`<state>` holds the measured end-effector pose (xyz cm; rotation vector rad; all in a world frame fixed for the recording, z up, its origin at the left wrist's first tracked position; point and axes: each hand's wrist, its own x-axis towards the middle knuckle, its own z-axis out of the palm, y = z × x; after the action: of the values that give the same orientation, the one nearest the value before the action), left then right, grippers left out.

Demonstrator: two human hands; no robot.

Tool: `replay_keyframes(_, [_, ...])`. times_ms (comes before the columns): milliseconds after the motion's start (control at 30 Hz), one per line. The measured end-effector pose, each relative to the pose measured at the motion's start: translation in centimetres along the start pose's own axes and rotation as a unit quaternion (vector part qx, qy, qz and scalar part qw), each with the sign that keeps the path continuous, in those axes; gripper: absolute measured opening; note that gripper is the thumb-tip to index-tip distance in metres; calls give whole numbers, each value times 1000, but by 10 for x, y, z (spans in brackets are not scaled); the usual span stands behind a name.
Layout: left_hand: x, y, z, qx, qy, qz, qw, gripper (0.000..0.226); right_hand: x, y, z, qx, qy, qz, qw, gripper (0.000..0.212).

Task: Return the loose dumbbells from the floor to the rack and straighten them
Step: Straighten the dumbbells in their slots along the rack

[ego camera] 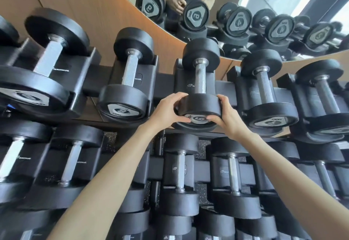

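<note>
Straightening step: both the left hand and right hand clasp the near head of the black rubber-headed, steel-handled dumbbell, fingers curled round it, on the black rack's top front edge. Next, I'd judge, a small twist to level its label.

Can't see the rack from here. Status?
Left hand, right hand grip near head of black round-headed, steel-handled dumbbell. Seated in black top-row cradle. Nothing blocking.

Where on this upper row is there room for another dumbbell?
No cradle in view is free. The left hand and right hand grip one dumbbell; bare rail shows between it and its left neighbour. The lower row is packed.
</note>
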<state>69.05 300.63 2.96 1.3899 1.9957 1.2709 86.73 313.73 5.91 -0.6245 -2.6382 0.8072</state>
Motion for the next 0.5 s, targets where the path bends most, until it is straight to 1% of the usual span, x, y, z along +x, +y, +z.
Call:
replay_keyframes(67, [2, 14, -6, 55, -16, 26, 998, 75, -6, 6, 8, 60, 39, 11, 997, 91])
replay_keyframes(133, [8, 32, -11, 147, -40, 47, 987, 76, -11, 15, 18, 85, 63, 44, 993, 96])
replay_keyframes(200, [13, 49, -14, 245, -50, 69, 966, 79, -14, 22, 26, 92, 59, 71, 991, 98])
replay_keyframes(233, [15, 54, -13, 275, -47, 76, 957, 79, -15, 25, 28, 87, 53, 73, 992, 100])
replay_keyframes(267, [14, 57, -12, 282, -40, 82, 955, 78, -15, 27, 26, 77, 43, 62, 994, 101])
replay_keyframes(300, [12, 54, -11, 261, -31, 83, 961, 76, -13, 28, 21, 59, 28, 46, 997, 99])
replay_keyframes(333, [9, 48, -9, 215, -19, 79, 973, 73, -12, 28, 14, 35, 13, 32, 999, 93])
replay_keyframes(400, [1, 30, -6, 95, 12, 61, 994, 69, -10, 26, 0, -3, -5, -1, 1000, 78])
replay_keyframes(433, [-3, 19, -2, 42, 22, 41, 998, 69, -9, 21, -6, -12, -3, -31, 999, 75])
replay_keyframes(500, [-9, 2, 10, -11, 25, -10, 1000, 74, -5, 5, -13, -54, 0, -83, 995, 78])
